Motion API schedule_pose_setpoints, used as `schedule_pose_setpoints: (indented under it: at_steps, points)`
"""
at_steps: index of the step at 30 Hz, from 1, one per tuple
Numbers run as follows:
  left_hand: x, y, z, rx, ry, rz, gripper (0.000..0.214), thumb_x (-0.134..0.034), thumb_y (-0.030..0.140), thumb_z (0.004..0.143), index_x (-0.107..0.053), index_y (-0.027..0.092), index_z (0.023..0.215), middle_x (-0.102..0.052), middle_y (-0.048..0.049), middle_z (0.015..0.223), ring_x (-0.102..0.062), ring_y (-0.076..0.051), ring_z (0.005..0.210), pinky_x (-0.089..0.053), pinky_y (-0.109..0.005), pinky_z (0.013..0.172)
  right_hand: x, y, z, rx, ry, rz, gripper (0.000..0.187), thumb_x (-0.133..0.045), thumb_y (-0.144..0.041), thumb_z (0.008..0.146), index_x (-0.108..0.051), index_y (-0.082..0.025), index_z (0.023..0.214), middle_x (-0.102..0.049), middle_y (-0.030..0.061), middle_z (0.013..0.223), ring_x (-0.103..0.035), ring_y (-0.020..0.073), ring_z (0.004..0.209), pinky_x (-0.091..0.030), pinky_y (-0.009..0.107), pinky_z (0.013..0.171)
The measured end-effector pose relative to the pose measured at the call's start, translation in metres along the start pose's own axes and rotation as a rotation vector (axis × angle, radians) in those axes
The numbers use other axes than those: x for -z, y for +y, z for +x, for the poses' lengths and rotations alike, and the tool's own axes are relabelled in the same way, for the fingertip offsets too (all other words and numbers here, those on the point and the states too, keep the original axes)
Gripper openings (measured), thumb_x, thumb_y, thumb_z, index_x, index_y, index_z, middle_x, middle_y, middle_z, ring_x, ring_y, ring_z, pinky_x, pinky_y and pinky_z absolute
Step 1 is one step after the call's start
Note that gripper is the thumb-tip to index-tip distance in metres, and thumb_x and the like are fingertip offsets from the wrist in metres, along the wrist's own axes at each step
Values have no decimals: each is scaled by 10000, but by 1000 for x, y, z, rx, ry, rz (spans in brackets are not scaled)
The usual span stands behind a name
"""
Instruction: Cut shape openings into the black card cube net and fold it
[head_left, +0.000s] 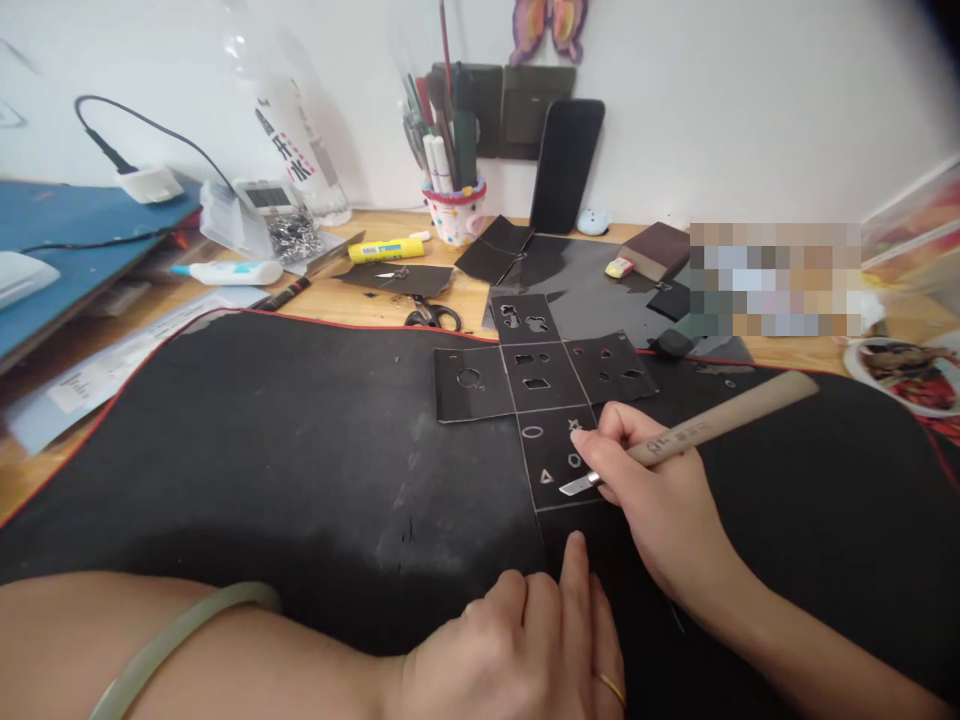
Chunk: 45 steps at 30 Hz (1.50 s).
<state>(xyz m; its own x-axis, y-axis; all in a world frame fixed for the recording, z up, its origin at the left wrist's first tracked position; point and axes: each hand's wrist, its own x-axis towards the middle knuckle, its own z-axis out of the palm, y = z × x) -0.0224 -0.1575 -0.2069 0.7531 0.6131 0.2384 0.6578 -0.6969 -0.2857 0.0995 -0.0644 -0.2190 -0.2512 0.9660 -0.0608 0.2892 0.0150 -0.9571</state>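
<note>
A black cross-shaped card sheet (541, 378) with small cut-out shapes lies on a black mat (300, 450). My right hand (660, 500) is closed round a craft knife with a wooden handle (712, 425); its blade tip rests on the lower square of the sheet, beside a small triangle cut-out. My left hand (525, 640) presses down on the sheet's lowest part with fingers curled together and the index finger stretched forward. It wears a ring, and a pale bangle sits on that forearm.
Behind the mat on the wooden desk lie scissors (433, 317), a yellow glue stick (385, 249), black card pieces (495, 250), a pen cup (454, 205), a leaning phone (566, 165) and a blue board (67, 240) at left. A dish (911, 375) sits far right.
</note>
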Motion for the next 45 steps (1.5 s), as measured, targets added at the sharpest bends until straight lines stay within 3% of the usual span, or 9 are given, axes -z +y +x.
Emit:
schedule_pose_setpoints:
  at_steps: [5, 10, 15, 20, 25, 31, 38, 45]
  points:
    - [10, -7, 0, -85, -71, -35, 276, -360, 125, 847, -615, 102, 949, -674, -80, 914, -494, -67, 469, -353, -185, 372, 12, -5, 8, 55, 49, 77, 348, -566, -306, 773, -333, -193, 541, -271, -61, 524, -234, 72, 454, -188, 235, 395]
    - [21, -16, -10, -19, -180, -77, 226, -547, 153, 715, -639, 118, 918, -623, 5, 538, -444, -85, 384, -319, -207, 340, 28, -18, 19, 135, 78, 37, 316, -629, -272, 717, -373, -207, 545, -293, -66, 474, -264, 71, 424, -205, 247, 398]
    - [30, -29, -22, 90, -218, 10, 184, -562, 279, 676, -690, 147, 688, -689, -129, 773, -573, -185, 524, -364, -286, 394, 29, -22, 21, 81, -21, -43, 323, -637, -270, 700, -371, -205, 528, -333, -70, 409, -266, 63, 391, -186, 236, 384]
    - [30, -26, -7, 215, -240, 133, 370, -428, 245, 789, -619, 57, 1043, -631, -225, 977, -482, -124, 349, -277, -247, 303, 26, -19, 21, 105, -55, -165, 358, -598, -316, 737, -355, -190, 507, -326, -72, 421, -280, 62, 409, -216, 220, 390]
    - [15, -11, 5, 223, -271, 155, 381, -361, 228, 849, -579, 11, 1074, -601, -269, 991, -487, -106, 360, -283, -215, 329, 13, -22, 26, 195, -177, -279, 300, -575, -322, 762, -397, -190, 561, -359, -68, 467, -305, 62, 432, -236, 211, 400]
    - [6, -6, 2, 226, -238, 170, 358, -304, 150, 838, -587, 19, 1016, -586, -287, 1015, -452, -85, 344, -259, -215, 336, -9, -19, 38, 219, -322, -334, 297, -564, -254, 745, -348, -194, 550, -309, -78, 457, -287, 63, 424, -220, 209, 395]
    - [4, -5, 4, 221, -230, 281, 361, -275, 175, 870, -609, 87, 972, -626, -202, 1008, -420, -80, 335, -292, -240, 319, -17, -8, 34, 259, -177, -334, 320, -518, -173, 752, -292, -196, 527, -289, -71, 469, -286, 69, 438, -251, 214, 426]
    - [2, -5, 5, 197, -233, 291, 357, -284, 227, 890, -603, 87, 969, -631, -201, 1003, -452, -90, 361, -301, -248, 319, -17, -9, 32, 262, -201, -367, 317, -512, -175, 760, -290, -197, 535, -283, -70, 477, -279, 74, 446, -241, 219, 427]
